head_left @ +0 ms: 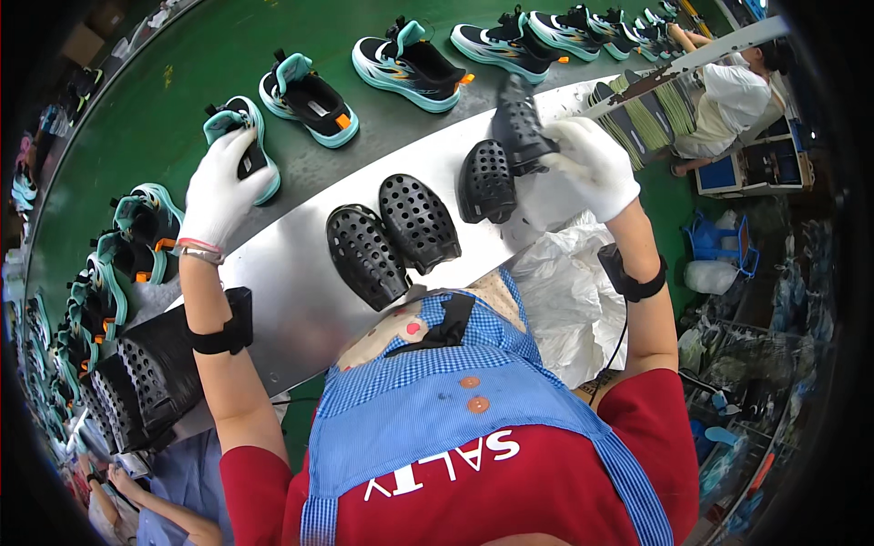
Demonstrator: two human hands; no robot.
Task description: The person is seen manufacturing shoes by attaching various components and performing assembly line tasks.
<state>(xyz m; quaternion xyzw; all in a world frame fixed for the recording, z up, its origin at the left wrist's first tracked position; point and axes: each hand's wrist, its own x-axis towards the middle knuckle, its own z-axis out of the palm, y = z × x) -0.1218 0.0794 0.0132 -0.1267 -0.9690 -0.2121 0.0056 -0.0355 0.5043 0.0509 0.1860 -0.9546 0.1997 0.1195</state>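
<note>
My left hand [225,187], in a white glove, is closed on a black and turquoise sneaker [258,136] at the left of the green belt. My gloved right hand [592,168] grips a black perforated shoe tree [521,123], slightly blurred, above the right part of the white metal ledge [282,246]. Just left of it lies another perforated shoe tree [488,180]. Two more, a left shoe tree [368,257] and a right shoe tree [419,221], rest side by side mid-ledge, nearer my apron. My right fingertips are partly hidden.
More sneakers line the belt [228,45], including a sneaker [309,100] with an orange tab. Several black shoe trees [150,382] stand at lower left. White plastic sheeting [574,300] hangs beside my apron. A metal bar [692,64] crosses upper right, near a co-worker [733,100].
</note>
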